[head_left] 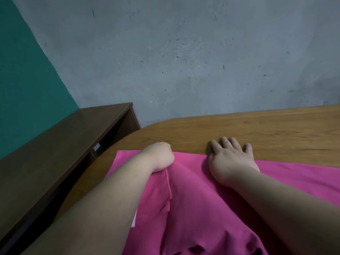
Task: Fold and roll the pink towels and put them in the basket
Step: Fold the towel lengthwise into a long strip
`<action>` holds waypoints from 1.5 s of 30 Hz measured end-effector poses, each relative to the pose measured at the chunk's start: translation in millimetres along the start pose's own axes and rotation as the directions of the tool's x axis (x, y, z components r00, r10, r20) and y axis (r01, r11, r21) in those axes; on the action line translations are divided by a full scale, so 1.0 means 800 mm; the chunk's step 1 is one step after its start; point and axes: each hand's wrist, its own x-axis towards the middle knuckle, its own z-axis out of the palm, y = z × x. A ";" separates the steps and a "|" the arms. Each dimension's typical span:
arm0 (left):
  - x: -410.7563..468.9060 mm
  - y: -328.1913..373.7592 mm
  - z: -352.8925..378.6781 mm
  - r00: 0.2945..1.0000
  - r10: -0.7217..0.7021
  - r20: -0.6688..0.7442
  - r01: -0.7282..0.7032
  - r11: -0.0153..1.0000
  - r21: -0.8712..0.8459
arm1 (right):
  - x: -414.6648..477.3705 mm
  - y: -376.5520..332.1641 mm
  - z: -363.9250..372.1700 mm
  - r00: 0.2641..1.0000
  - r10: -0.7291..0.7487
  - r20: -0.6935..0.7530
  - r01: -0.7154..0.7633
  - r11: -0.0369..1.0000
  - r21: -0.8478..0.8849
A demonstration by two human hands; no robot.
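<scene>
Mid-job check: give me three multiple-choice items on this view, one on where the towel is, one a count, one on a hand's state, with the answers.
1. Where does the pink towel lie?
A. on the wooden table
B. on the dark shelf
C. in a basket

2. How many hands touch the towel?
A. none
B. one
C. two

3. How is the right hand?
A. clenched in a fist
B. flat, fingers straight
C. raised, holding a roll

Answers:
1 A, the towel is spread over the table top.
2 C, the left hand is curled on it and the right hand rests on its far edge.
3 B, its fingers lie spread past the towel's edge onto the wood.
</scene>
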 end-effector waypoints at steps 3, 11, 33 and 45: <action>-0.003 -0.004 -0.003 1.000 0.012 0.012 -0.012 0.999 -0.033 | 0.009 -0.018 -0.007 0.998 0.057 0.033 -0.056 0.998 -0.024; -0.003 -0.016 -0.005 0.999 0.040 -0.035 -0.045 0.984 -0.170 | 0.042 -0.107 0.023 0.996 -0.092 0.019 0.091 0.994 0.065; 0.016 -0.155 -0.008 0.946 -0.193 -0.259 0.160 0.976 -0.145 | 0.037 -0.105 0.027 0.995 -0.093 -0.032 0.094 0.994 0.053; 0.002 -0.194 0.016 0.896 -0.203 -0.394 -0.022 0.868 -0.496 | 0.041 -0.107 0.003 0.996 -0.080 0.028 0.079 0.996 0.042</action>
